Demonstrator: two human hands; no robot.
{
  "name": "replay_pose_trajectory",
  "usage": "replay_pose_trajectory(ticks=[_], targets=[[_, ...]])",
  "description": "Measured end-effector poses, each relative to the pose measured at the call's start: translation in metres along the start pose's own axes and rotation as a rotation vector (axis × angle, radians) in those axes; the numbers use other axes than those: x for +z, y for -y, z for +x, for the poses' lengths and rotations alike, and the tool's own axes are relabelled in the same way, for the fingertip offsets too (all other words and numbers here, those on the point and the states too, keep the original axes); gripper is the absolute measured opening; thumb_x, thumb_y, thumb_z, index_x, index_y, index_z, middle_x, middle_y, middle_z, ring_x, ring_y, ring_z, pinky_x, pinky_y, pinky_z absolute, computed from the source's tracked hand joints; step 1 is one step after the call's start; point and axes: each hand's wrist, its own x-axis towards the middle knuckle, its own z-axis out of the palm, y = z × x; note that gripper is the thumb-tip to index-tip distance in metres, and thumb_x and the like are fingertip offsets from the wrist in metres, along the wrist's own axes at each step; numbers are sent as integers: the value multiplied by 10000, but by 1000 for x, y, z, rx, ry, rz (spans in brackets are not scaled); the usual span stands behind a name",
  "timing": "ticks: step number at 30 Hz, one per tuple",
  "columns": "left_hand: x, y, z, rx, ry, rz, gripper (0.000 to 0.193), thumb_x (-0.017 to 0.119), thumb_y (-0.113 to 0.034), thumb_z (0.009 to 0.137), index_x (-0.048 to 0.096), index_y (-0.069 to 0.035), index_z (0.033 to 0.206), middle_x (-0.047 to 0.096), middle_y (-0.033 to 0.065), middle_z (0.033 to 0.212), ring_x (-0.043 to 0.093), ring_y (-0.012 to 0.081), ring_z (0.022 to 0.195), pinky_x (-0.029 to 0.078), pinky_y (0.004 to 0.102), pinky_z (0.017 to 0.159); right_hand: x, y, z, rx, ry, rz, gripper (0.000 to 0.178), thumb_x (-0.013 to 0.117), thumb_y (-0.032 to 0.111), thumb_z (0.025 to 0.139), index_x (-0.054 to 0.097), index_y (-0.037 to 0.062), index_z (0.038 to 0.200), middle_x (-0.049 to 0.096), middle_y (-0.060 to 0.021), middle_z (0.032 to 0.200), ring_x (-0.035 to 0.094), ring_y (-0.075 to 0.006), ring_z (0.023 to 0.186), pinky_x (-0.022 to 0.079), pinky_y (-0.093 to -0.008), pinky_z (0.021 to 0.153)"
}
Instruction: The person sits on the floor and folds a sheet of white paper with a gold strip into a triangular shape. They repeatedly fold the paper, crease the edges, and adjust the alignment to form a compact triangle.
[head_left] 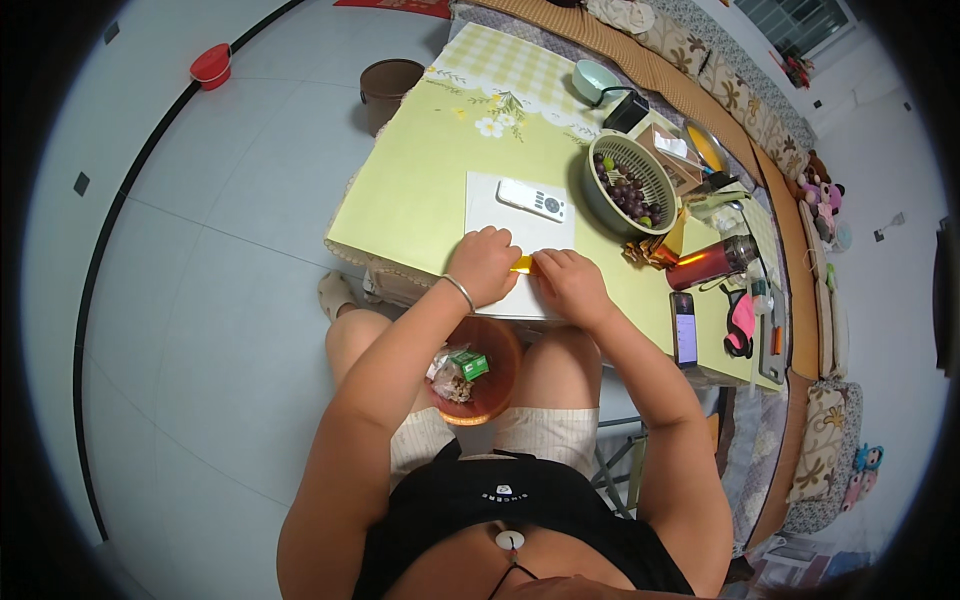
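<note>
One yellow strip [524, 264] is sitting over the white sheet [540, 236] at the near edge of the desk [410, 195]; left grip [486, 266] and right grip [571, 286] are pinching its ends. Even fingertip pressure should be helping keep it straight. White remote control [531, 200] is lying just beyond.

Yellow piece: small, bright yellow-orange and glossy, its visible part a short strip [523, 264] bridging the gap between the left hand [485, 265] and the right hand [570, 283]; the rest is hidden under fingers.
Strip's pose: roughly crosswise, an end at each hand; whether pinched or pressed flat cannot be seen.
White sheet: plain, rectangular [483, 205], lying flat beneath both hands at the table's [400, 205] near edge.
</note>
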Motion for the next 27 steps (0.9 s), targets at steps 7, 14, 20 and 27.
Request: replay_pose_trajectory(ticks=[7,14,20,27], targets=[[5,3,1,21,-19,-19,140,722,-201,744,667,-86,803,589,72,847,583,266,841,486,409,725,-16,-1,0,88,-23,89,269,642,164,873,641,53,1118,684,-104,1056,646,-306,944,531,-408,811],[4,2,2,19,-30,-26,144,721,-205,741,661,-85,793,584,73,832,586,269,834,487,417,723,15,-32,37,214,30,409,282,617,191,922,630,37,1157,666,-157,1105,594,-369,1075,479,-450,912],[0,1,0,22,-9,-47,149,722,-202,741,665,-77,801,589,78,845,585,271,839,481,411,724,46,-77,54,287,3,298,420,667,180,872,602,38,1262,611,-167,1304,537,-353,1243,434,-420,1053],[-3,2,0,16,-4,-8,117,706,-161,728,679,-70,796,593,73,852,574,271,869,468,406,761,30,-110,54,527,78,330,440,722,188,826,621,37,1227,629,-162,1213,614,-333,1072,485,-405,953]])
